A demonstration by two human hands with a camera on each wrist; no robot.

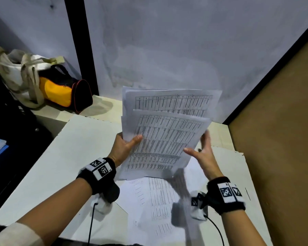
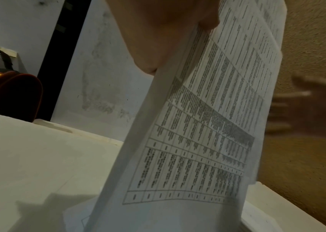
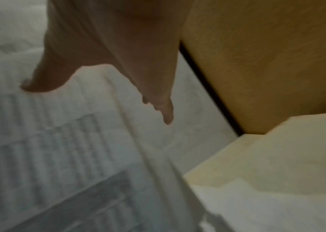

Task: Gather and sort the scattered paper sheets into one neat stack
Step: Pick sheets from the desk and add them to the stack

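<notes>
My left hand (image 1: 126,145) grips a bundle of printed table sheets (image 1: 165,132) by its left edge, thumb on the front page, and holds it raised and tilted above the table. The sheets are uneven, one page sticking out behind the front one. In the left wrist view the bundle (image 2: 207,125) hangs down from my left hand (image 2: 170,39). My right hand (image 1: 203,151) is spread with straight fingers beside the bundle's right edge, holding nothing; the right wrist view shows that hand (image 3: 118,66) blurred next to the sheets (image 3: 58,149). More printed sheets (image 1: 158,201) lie flat on the white table (image 1: 69,157).
A yellow and black bag (image 1: 64,89) and a cream tote bag (image 1: 20,73) sit at the table's back left. A brown board wall (image 1: 277,139) bounds the right side and a grey wall (image 1: 167,50) stands behind. Cables run from both wrists toward the near edge.
</notes>
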